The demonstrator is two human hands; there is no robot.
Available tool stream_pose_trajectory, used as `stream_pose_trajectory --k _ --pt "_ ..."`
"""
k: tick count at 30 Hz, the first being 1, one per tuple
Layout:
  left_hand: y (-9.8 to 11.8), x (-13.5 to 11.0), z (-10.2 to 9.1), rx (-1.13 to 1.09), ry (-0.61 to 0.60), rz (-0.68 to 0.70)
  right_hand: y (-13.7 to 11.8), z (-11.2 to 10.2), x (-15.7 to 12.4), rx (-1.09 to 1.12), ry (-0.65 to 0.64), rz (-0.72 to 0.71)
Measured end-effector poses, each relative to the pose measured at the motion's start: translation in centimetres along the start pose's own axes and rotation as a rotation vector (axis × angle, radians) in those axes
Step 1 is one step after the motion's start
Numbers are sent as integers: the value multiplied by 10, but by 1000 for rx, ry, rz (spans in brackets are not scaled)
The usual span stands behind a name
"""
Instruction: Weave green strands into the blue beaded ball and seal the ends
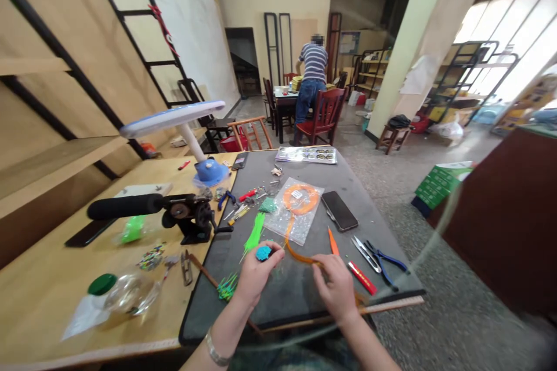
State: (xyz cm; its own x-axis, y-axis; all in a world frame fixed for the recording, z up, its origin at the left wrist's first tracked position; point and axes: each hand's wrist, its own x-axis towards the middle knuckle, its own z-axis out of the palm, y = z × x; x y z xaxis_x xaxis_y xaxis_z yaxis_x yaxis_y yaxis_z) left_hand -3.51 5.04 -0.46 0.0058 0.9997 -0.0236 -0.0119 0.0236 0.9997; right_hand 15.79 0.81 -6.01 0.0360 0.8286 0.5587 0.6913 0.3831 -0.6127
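My left hand (256, 271) is closed round a small bright blue, knobbly tuft (263, 253), its top showing between thumb and fingers. Pinched in my right hand (335, 283) is a flat orange strip (301, 257). The strip runs back to an orange coil (317, 199) with a white label, lying on a clear plastic bag (298, 234). Beyond my left hand lie bright green strands (254, 233) and a teal clump (267, 204). A bunch of green and yellow strands (227, 288) rests to the left of that hand.
At right are a phone (340, 211), scissors (366, 254), blue-handled pliers (383, 262), a red tool (362, 277) and an orange pointed tool (333, 241). A clamp-on device (191, 214), a clear jar (133, 294) and a blue-based lamp (212, 171) stand left. A person (312, 78) works behind.
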Motion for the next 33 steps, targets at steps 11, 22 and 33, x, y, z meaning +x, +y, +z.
stream_pose_trajectory --k 11,22,33 --pt "0 -14 18 167 -177 79 69 -104 9 -668 5 148" --pt "11 -17 26 180 -244 54 79 -67 -22 -575 -227 206" --pt "15 -21 28 217 -299 51 0 -42 -15 273 0 409"
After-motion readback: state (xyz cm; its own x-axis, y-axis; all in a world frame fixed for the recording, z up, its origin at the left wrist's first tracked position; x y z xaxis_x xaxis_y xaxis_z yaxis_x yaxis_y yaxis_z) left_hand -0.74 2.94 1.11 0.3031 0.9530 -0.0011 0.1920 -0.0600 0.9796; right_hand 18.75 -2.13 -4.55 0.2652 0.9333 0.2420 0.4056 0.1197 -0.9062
